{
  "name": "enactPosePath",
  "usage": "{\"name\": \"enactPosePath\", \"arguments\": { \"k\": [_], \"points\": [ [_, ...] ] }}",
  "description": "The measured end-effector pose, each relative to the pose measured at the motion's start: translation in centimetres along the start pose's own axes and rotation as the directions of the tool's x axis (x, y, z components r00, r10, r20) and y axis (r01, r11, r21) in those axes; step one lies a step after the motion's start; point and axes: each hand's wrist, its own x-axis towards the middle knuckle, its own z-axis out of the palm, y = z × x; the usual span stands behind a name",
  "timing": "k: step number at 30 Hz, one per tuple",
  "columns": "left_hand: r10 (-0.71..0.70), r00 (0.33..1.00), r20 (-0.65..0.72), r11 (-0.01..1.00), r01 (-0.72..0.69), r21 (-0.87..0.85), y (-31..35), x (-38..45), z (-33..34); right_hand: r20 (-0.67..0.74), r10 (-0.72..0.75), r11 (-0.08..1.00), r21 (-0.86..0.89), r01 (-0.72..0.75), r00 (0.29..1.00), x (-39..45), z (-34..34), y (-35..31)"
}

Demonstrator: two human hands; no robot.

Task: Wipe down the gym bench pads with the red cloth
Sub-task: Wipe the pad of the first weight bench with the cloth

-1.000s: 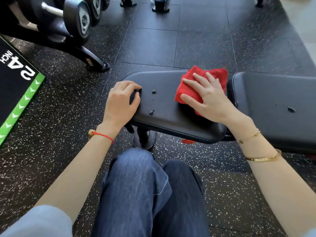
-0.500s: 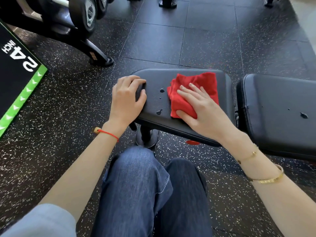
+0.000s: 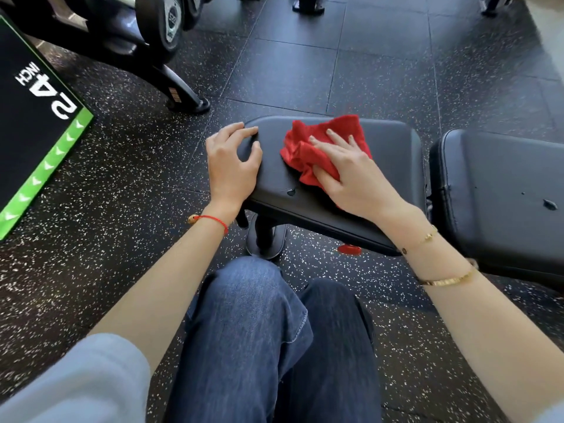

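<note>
**Red cloth pressed flat on the seat pad**

Straight fingers of the right hand (image 3: 351,175) press the crumpled red terry cloth (image 3: 323,148) flat against the black padded vinyl seat pad (image 3: 393,166); nothing is curled round the cloth, the palm and fingers simply lie on top of it. The cloth sits on the middle-left part of the pad, bunched into folds at its left edge. The left hand (image 3: 232,166) rests on the pad's left end, fingers bent over the rounded corner and thumb on the top surface, steadying it. A small dark droplet (image 3: 291,192) lies on the pad near its front edge, just left of the right hand. To the right, across a narrow gap, is the second black padded back pad (image 3: 503,190), with another dark spot (image 3: 550,204) on it. Below the hands are the person's blue denim jeans (image 3: 259,337). A black and green plyo box marked "24 INCH" (image 3: 33,117) stands at the left on the speckled black rubber floor (image 3: 122,178), near a dumbbell rack (image 3: 146,35).
</note>
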Motion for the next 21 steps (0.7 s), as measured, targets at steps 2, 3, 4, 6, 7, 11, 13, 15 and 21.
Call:
{"name": "enactPosePath", "arguments": {
  "k": [2, 3, 4, 6, 7, 11, 13, 15, 21],
  "points": [
    [0.009, 1.0, 0.004, 1.0, -0.009, 0.001, -0.1, -0.1, 0.0, -0.006, -0.006, 1.0, 0.01, 0.006, 1.0, -0.9, -0.3, 0.3],
    [0.013, 1.0, 0.004, 1.0, -0.013, 0.005, 0.0, -0.1, 0.0, -0.009, 0.011, 1.0, 0.016, -0.011, 1.0, -0.5, -0.5, 0.4],
    [0.016, 1.0, 0.004, 1.0, -0.016, 0.008, 0.0, -0.1, -0.1, -0.015, 0.04, 0.999, 0.017, -0.04, 0.999, 0.2, -0.6, 0.3],
    [0.019, 1.0, 0.009, 1.0, -0.019, 0.016, 0.1, 0.0, -0.1, -0.032, 0.093, 0.996, -0.009, -0.093, 0.995, 2.0, -0.5, -0.3],
    [0.021, 1.0, 0.011, 1.0, -0.021, 0.021, 0.2, 0.0, -0.1, -0.034, 0.1, 0.994, -0.029, -0.101, 0.994, 2.7, -0.1, -0.8],
    [0.02, 1.0, 0.022, 1.0, -0.02, 0.021, 0.1, 0.1, -0.3, 0.035, 0.035, 0.999, -0.019, -0.034, 0.999, 1.4, 1.8, -3.2],
    [0.016, 1.0, 0.02, 1.0, -0.017, 0.012, 0.0, 0.1, -0.3, 0.029, 0.001, 0.999, -0.035, 0.0, 1.0, -0.8, 1.9, -3.2],
    [0.022, 1.0, 0.019, 1.0, -0.022, 0.007, -0.1, 0.0, -0.2, 0.017, 0.0, 0.999, -0.037, 0.001, 1.0, -2.1, 1.4, -2.4],
    [0.027, 1.0, 0.009, 1.0, -0.027, 0.001, -0.1, 0.0, 0.0, 0.008, 0.18, 0.974, -0.14, -0.177, 0.984, 1.1, 0.8, -1.3]
  ]
}}
